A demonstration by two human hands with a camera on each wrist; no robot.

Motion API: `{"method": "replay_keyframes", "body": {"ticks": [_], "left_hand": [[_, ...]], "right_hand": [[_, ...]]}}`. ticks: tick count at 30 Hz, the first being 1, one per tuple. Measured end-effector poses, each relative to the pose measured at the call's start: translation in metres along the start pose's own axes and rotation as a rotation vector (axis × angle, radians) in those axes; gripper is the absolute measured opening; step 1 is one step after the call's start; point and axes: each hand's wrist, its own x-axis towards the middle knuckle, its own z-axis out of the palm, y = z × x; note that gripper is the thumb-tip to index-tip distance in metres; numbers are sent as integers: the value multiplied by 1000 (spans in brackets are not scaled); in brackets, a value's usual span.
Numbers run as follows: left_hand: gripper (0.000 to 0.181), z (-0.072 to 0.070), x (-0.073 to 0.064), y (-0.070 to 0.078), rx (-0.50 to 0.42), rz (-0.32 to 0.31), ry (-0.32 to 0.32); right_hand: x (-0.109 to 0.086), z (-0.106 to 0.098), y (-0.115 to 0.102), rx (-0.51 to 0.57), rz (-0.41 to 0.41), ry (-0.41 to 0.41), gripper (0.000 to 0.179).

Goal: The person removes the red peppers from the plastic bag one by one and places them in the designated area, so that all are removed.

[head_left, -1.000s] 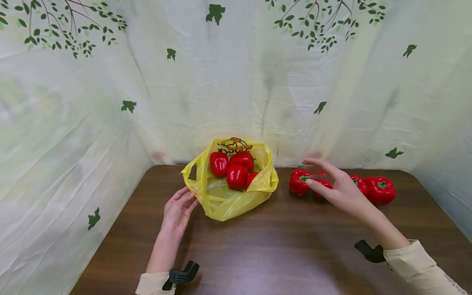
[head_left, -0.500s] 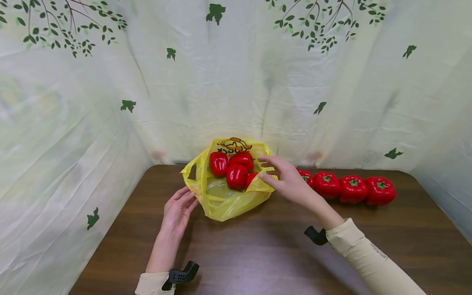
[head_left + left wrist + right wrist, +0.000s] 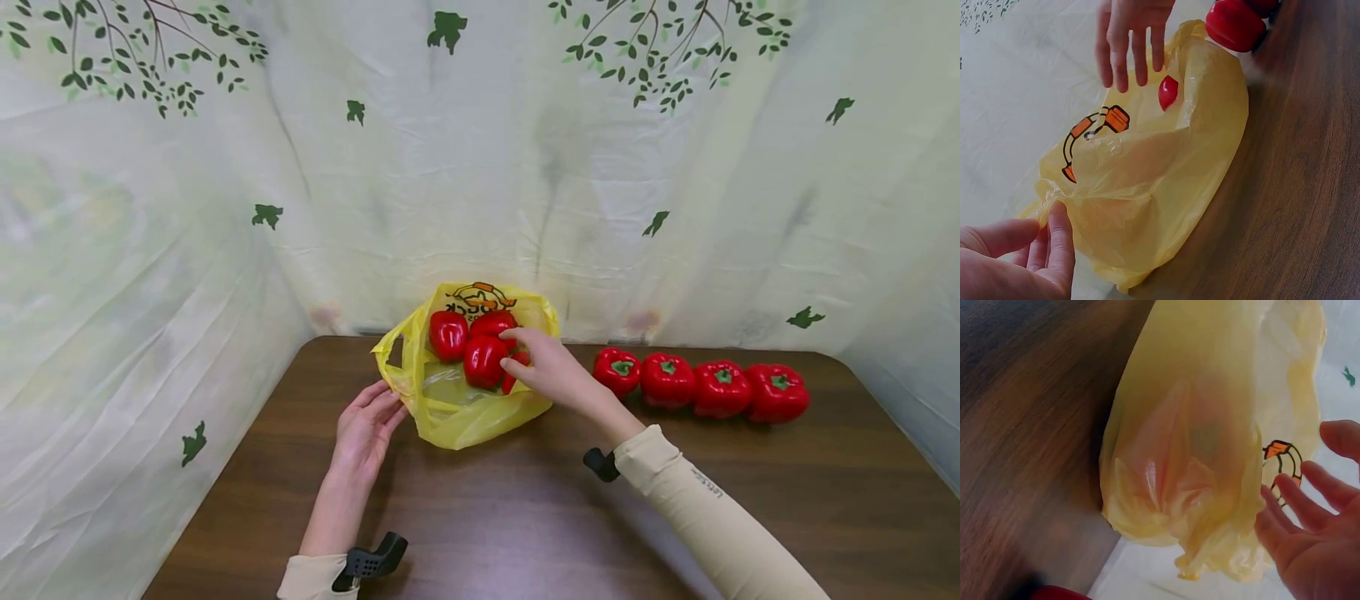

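Note:
A yellow plastic bag (image 3: 468, 427) lies open toward the head camera, with several red bell peppers (image 3: 483, 362) inside. My left hand (image 3: 363, 427) is at the bag's left side; in the left wrist view its thumb and fingers (image 3: 1060, 240) pinch the rim beside the handle loop. My right hand (image 3: 557, 368) reaches over the bag's right rim, thumb and fingers apart, fingertips above the peppers. In the right wrist view the right hand (image 3: 1319, 531) shows relaxed fingers with nothing between them. Yellow film covers most of the bagged peppers in both wrist views.
To the right of the bag, several more red bell peppers (image 3: 722, 389) stand in a row near the back of the brown wooden table (image 3: 510, 517). Behind the table hangs a pale curtain (image 3: 480, 167) printed with leaves.
My right hand has moved left from over the row of bell peppers to over the bag's opening, uncovering the whole row. The left hand keeps its place at the bag's rim.

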Motion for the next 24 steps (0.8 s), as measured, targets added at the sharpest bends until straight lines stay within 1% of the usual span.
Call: {"method": "replay_keyframes", "body": {"ticks": [6, 12, 15, 20, 24], "left_hand": [[18, 2, 0, 3, 0, -13, 10], [19, 2, -1, 3, -2, -27, 20], [19, 1, -1, 2, 7, -22, 13], [18, 0, 0, 0, 5, -17, 12], [18, 0, 1, 0, 2, -22, 17]], "right_hand": [[4, 3, 2, -98, 39, -23, 46], [9, 9, 9, -124, 81, -47, 48], [12, 11, 13, -129, 88, -58, 48], [19, 9, 14, -151, 110, -113, 49], [26, 2, 11, -169, 128, -196, 48]]}}
